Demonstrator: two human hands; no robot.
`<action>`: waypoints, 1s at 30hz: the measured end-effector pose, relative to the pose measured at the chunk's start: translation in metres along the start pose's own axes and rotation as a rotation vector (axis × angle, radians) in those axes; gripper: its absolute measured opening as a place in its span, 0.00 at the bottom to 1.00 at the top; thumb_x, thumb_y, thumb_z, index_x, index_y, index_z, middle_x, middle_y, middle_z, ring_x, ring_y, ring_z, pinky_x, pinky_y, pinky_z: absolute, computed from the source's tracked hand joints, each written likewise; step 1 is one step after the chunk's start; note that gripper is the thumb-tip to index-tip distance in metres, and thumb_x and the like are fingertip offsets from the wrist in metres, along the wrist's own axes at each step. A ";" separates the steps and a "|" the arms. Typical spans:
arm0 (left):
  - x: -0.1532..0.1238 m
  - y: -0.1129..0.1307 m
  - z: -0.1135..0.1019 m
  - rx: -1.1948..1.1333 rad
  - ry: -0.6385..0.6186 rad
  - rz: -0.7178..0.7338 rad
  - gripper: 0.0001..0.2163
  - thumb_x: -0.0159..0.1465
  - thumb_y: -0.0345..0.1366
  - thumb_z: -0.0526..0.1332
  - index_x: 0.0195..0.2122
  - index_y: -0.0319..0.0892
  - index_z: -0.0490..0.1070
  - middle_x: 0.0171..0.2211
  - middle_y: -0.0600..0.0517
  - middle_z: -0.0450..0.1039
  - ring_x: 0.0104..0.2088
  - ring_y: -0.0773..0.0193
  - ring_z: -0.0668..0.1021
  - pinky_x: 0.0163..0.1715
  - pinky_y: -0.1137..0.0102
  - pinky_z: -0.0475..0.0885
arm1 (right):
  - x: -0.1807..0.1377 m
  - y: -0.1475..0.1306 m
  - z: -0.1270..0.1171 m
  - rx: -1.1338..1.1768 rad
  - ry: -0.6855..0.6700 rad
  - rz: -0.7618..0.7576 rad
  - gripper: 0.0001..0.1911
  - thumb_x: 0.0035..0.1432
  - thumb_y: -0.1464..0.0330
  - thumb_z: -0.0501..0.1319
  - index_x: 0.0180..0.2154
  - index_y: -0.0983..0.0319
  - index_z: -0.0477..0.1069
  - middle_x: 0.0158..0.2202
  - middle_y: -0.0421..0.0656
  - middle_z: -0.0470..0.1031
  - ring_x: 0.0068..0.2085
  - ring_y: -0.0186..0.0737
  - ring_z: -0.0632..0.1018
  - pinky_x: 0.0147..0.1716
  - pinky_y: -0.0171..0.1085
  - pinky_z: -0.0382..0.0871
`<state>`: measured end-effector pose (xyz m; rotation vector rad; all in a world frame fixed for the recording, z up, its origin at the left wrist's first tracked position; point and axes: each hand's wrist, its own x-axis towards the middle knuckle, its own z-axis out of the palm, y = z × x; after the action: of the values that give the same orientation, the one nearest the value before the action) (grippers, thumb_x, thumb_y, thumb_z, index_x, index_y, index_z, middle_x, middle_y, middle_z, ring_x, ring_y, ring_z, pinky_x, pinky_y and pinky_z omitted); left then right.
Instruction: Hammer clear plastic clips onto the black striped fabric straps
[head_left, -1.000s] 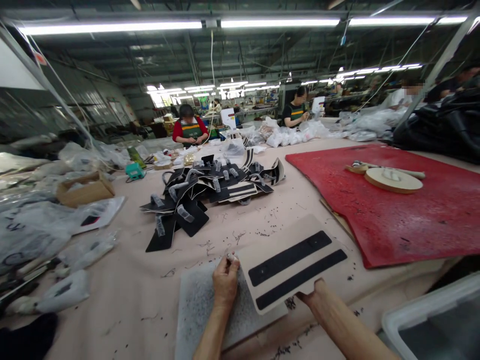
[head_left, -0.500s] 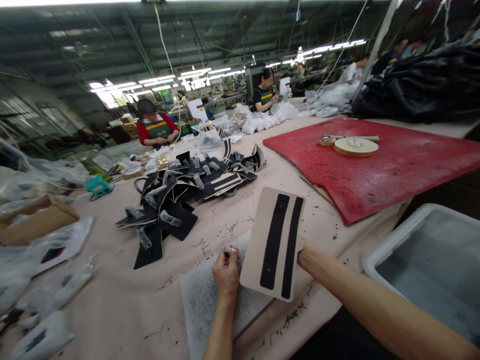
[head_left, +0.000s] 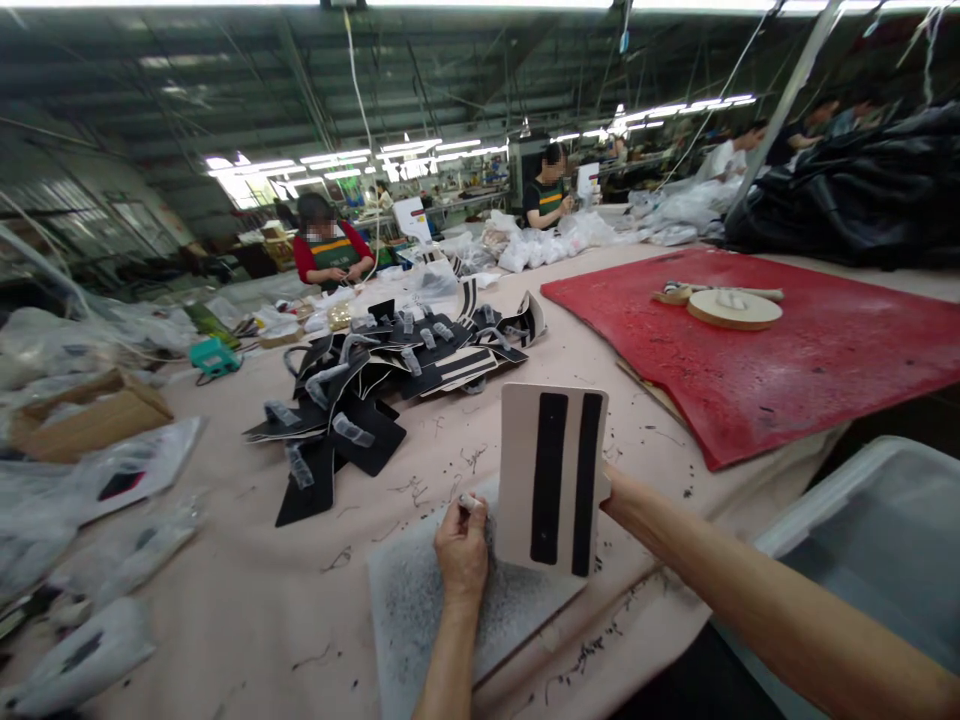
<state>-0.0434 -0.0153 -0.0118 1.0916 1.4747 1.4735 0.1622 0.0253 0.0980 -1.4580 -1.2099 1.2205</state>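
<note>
My right hand (head_left: 609,488) is mostly hidden behind a flat beige panel (head_left: 519,470) with rounded corners and two black strips down its face. The panel stands upright in that hand, a little above a speckled grey-white board (head_left: 420,590). Over the same board, just left of the panel, my left hand (head_left: 461,550) is closed with its fingers curled. A small whitish tip shows at its fingertips; I cannot tell whether it is a held object or a wrapped finger. Farther off lies a heap of black panels (head_left: 375,440) with plastic-wrapped handles.
A red mat (head_left: 810,390) bears a tape roll (head_left: 735,312) at right. Below it stands a grey plastic bin (head_left: 885,530). A cardboard box (head_left: 97,415) and plastic bags (head_left: 90,650) lie left. Black thread scraps litter the beige cloth. Co-workers sit beyond the table.
The panel has turned from a slant to nearly upright in my right hand. My left hand stays closed over the board. The whole view has shifted slightly.
</note>
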 end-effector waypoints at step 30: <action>0.020 0.020 0.034 -0.063 -0.156 -0.023 0.14 0.57 0.43 0.67 0.38 0.40 0.78 0.36 0.47 0.82 0.38 0.55 0.83 0.42 0.64 0.77 | -0.069 0.068 0.035 -0.655 -0.200 -0.094 0.26 0.67 0.60 0.42 0.57 0.65 0.66 0.33 0.50 0.78 0.35 0.48 0.79 0.34 0.40 0.66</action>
<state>-0.0173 0.0142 0.0083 1.1209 1.3203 1.3775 0.1344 -0.0529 0.0367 -1.7328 -1.9161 0.9602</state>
